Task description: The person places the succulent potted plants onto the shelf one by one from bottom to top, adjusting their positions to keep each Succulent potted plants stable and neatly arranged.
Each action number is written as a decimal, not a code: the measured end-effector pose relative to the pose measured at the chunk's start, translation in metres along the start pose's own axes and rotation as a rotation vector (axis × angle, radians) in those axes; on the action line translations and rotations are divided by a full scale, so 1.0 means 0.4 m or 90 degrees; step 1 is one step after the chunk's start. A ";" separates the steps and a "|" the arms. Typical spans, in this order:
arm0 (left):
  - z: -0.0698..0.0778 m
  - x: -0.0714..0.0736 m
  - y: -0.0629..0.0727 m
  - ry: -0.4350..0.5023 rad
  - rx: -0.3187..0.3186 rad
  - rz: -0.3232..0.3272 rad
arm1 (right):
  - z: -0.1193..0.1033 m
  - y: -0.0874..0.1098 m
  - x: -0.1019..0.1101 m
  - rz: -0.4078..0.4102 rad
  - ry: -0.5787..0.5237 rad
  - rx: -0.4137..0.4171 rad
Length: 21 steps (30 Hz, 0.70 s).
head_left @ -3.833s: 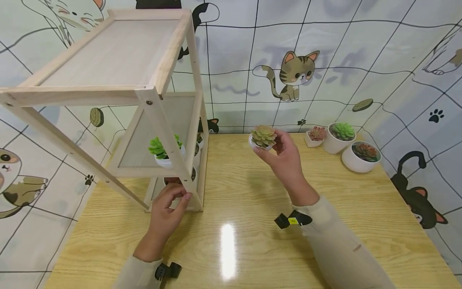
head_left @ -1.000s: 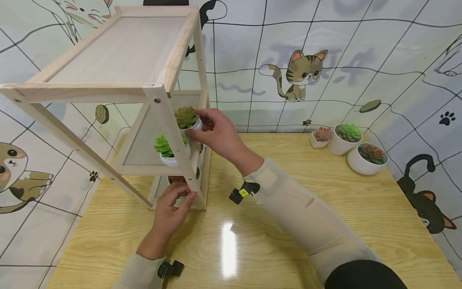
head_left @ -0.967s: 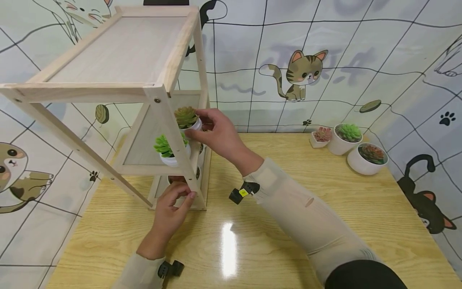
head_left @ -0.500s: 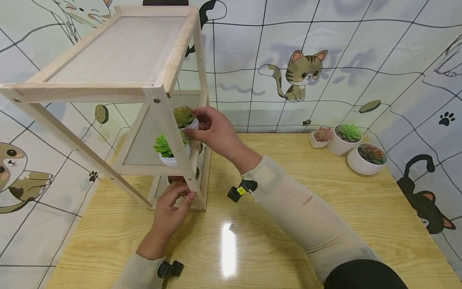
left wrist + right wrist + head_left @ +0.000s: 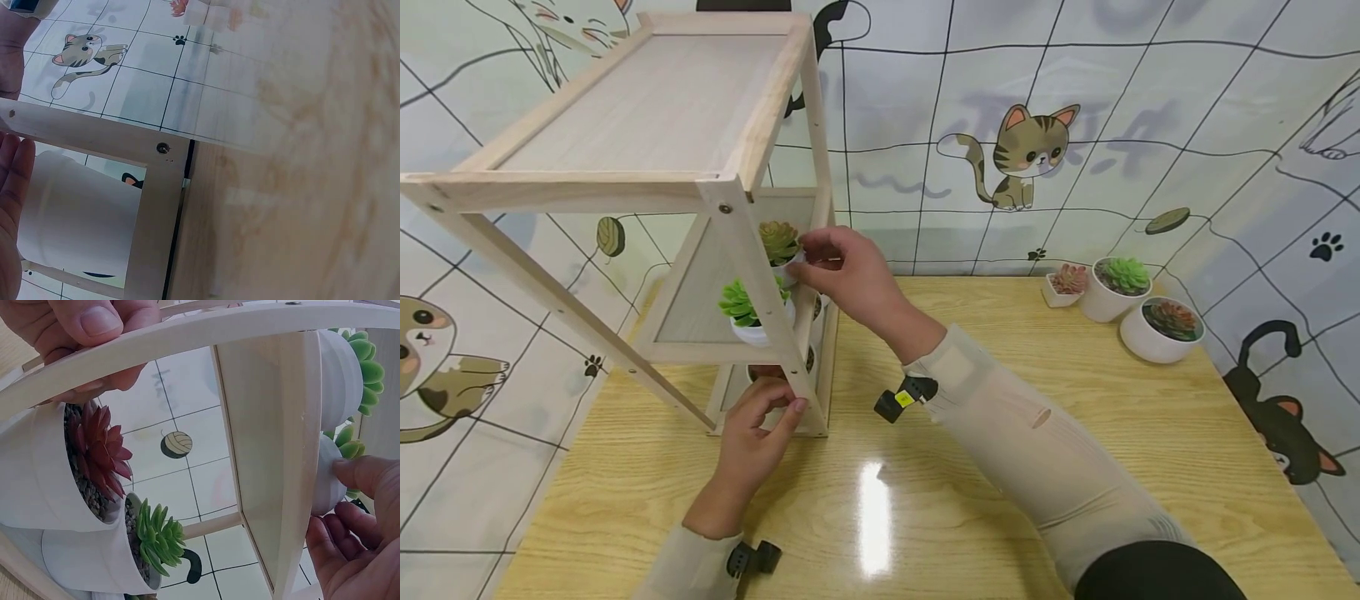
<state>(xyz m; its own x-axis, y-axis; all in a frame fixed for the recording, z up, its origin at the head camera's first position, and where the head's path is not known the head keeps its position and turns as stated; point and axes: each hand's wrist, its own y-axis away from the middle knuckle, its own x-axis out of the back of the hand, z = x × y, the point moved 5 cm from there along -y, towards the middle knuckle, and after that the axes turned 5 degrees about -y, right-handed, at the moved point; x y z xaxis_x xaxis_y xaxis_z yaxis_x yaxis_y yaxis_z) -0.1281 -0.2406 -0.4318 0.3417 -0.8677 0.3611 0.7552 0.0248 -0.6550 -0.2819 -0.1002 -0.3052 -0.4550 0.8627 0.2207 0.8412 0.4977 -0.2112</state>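
My right hand (image 5: 859, 279) is at the middle level of a pale wooden shelf rack (image 5: 647, 187), thumb and fingers at the sides of a small white pot with an olive-green succulent (image 5: 778, 240). In the right wrist view the thumb lies against that white pot (image 5: 328, 478), with fingertips at its other side. In front of it stands a bright green succulent (image 5: 741, 304) in a white pot. Lower down, my left hand (image 5: 752, 442) grips the rack's near right upright between thumb and fingers. The upright partly hides both pots.
On the bottom level, a dark red succulent (image 5: 97, 450) and a green succulent (image 5: 159, 537) stand in white pots. Several more potted plants, including a wide white pot (image 5: 1157, 337), stand at the table's back right. A patterned wall (image 5: 917, 167) rises behind the table.
My right hand has carried the olive-green succulent leftward from over the table onto the middle level, then slightly farther in; its thumb has drawn back a little. The left hand keeps its hold.
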 end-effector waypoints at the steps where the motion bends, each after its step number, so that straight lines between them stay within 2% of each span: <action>1: 0.002 0.000 -0.001 0.000 -0.003 0.001 | 0.000 0.001 0.001 0.002 0.001 -0.001; 7: 0.009 -0.001 -0.002 -0.011 -0.014 0.005 | 0.002 0.010 0.008 0.013 -0.016 -0.010; 14: -0.003 -0.001 0.004 -0.002 0.008 -0.001 | 0.008 0.027 0.024 0.020 -0.010 -0.001; 21: -0.009 -0.004 0.002 0.002 0.004 0.003 | 0.005 0.063 0.097 0.058 -0.003 0.019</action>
<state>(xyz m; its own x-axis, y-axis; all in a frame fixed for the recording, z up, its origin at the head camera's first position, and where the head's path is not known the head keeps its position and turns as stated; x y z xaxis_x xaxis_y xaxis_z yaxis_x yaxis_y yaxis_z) -0.1301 -0.2411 -0.4351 0.3433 -0.8691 0.3561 0.7570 0.0316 -0.6527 -0.2789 -0.0539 -0.3039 -0.3784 0.9051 0.1940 0.8702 0.4193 -0.2588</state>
